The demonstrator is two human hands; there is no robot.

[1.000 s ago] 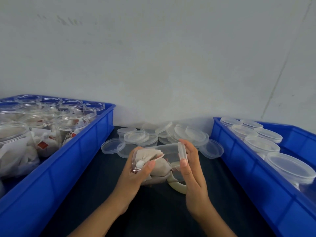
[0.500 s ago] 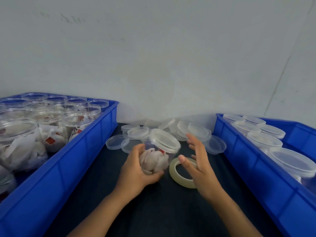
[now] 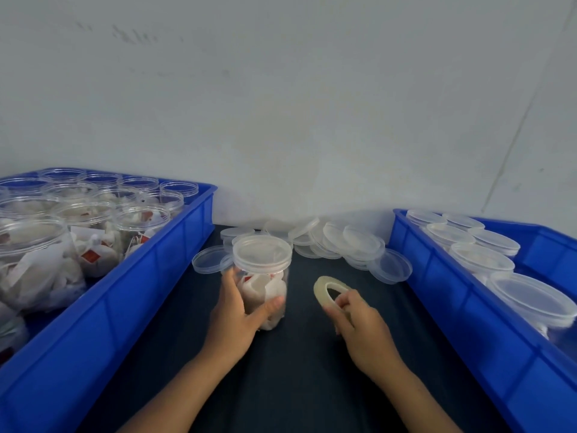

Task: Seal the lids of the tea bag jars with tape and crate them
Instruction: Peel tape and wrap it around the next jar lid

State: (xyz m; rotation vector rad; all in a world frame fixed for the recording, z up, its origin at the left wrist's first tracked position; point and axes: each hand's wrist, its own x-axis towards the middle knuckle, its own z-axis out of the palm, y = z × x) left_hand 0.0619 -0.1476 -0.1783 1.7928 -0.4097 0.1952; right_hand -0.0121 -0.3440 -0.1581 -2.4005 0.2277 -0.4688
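My left hand [image 3: 240, 314] grips the clear lidded tea-bag jar [image 3: 262, 276], my right hand [image 3: 359, 317] pinches the translucent tape roll [image 3: 331, 292] — a loose pinch could drop it.

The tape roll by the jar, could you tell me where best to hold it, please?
Pinch the near rim of the tape roll from the right, fingers through its hole, as the right hand does; it stands tilted, the hole open.

A clear lidded jar [image 3: 261, 278] of tea bags stands upright on the dark table (lid on), beside a tilted translucent tape roll [image 3: 330, 292].
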